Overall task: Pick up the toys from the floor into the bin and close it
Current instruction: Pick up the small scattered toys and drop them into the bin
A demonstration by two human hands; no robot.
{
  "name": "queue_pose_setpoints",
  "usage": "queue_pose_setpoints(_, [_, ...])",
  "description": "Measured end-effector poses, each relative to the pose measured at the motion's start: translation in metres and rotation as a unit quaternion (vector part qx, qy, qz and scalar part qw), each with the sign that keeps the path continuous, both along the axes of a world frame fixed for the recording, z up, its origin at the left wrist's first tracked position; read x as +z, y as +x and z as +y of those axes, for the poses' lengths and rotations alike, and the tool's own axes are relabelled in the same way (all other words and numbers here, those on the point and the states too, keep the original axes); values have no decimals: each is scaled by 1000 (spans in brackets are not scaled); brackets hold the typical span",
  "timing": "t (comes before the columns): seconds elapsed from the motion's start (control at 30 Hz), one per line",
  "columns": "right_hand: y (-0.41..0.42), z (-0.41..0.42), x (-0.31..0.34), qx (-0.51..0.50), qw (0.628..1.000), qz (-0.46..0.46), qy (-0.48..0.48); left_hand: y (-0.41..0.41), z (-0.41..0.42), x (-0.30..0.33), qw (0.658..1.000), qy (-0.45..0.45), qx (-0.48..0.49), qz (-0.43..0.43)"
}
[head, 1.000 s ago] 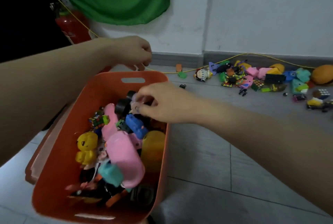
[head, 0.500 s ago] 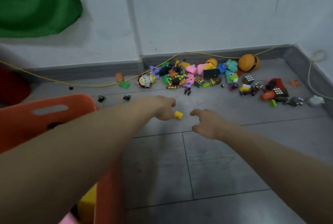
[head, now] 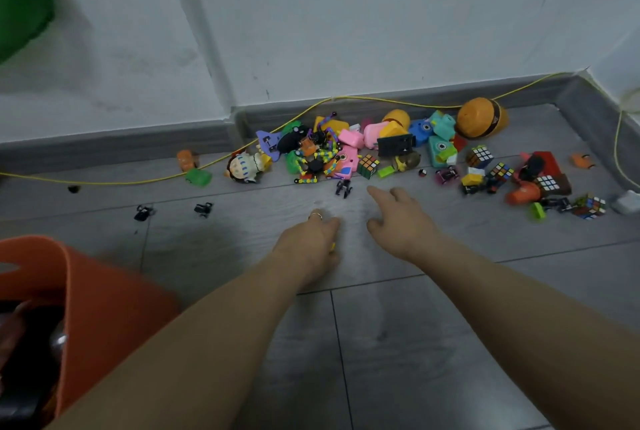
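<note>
The orange bin [head: 90,294] stands at the lower left, open, with toys dimly seen inside. My left hand [head: 308,242] is low over the floor, fingers curled round a small yellow toy [head: 333,246] of which only a sliver shows. To its right, my right hand [head: 401,222] reaches forward with fingers straight and holds nothing. Just beyond its fingertips lies a small black figure [head: 343,187]. A pile of toys stretches along the wall, among them a doll head [head: 242,168], a puzzle cube [head: 368,165] and an orange ball [head: 481,118].
A yellow cable [head: 138,182] runs along the skirting behind the toys. Two small black toys [head: 142,212] [head: 203,208] lie apart on the grey tiles at left. A green cloth [head: 20,4] hangs at the upper left. The walls meet in a corner at the right.
Both hands left the bin and reached out over the floor. My left hand has closed round the small yellow toy that lay beside it. My right hand has stretched toward the pile.
</note>
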State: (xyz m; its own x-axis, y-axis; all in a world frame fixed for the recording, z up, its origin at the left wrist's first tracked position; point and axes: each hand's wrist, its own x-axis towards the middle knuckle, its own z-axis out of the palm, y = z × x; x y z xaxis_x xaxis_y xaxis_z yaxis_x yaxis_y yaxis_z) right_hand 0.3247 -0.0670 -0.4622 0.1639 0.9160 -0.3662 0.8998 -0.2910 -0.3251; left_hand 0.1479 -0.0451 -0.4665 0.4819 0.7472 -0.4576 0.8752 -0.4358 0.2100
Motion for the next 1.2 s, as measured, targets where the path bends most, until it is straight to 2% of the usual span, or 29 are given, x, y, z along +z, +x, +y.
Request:
queue_pose_setpoints(0.1, [6,17,-2,-2,1000,-11,10,4,10,-2,992,25,86,-93])
queue_pose_setpoints(0.2, [9,32,-5,-23,999,13,33,10,31,2,958,52,218,-181])
queue_pose_setpoints(0.27, [11,43,-8,-21,999,22,42,14,47,2,939,59,273,-201])
queue_pose_setpoints(0.33, [10,54,-12,-9,998,13,56,14,60,-1,934,65,290,-196])
queue_pose_setpoints(0.4, [9,63,-15,6,998,-2,68,13,68,-5,943,60,278,-175])
queue_pose_setpoints(0.53, [5,74,-19,22,996,-14,85,15,70,-9,977,55,183,-92])
queue_pose_setpoints(0.6, [4,73,-20,20,993,-15,116,21,66,-11,984,55,156,-72])
queue_pose_setpoints(0.7, [9,60,-26,40,986,-71,143,32,62,-15,984,69,158,-47])
queue_pose_setpoints(0.9, [30,33,-32,8,978,-84,190,54,60,-19,981,154,116,-31])
queue_pose_setpoints(1.07, [38,26,-28,16,987,-70,145,59,58,-22,984,154,91,-20])
queue_pose_setpoints(1.2, [37,22,-27,15,989,-45,141,55,56,-15,989,115,78,-45])
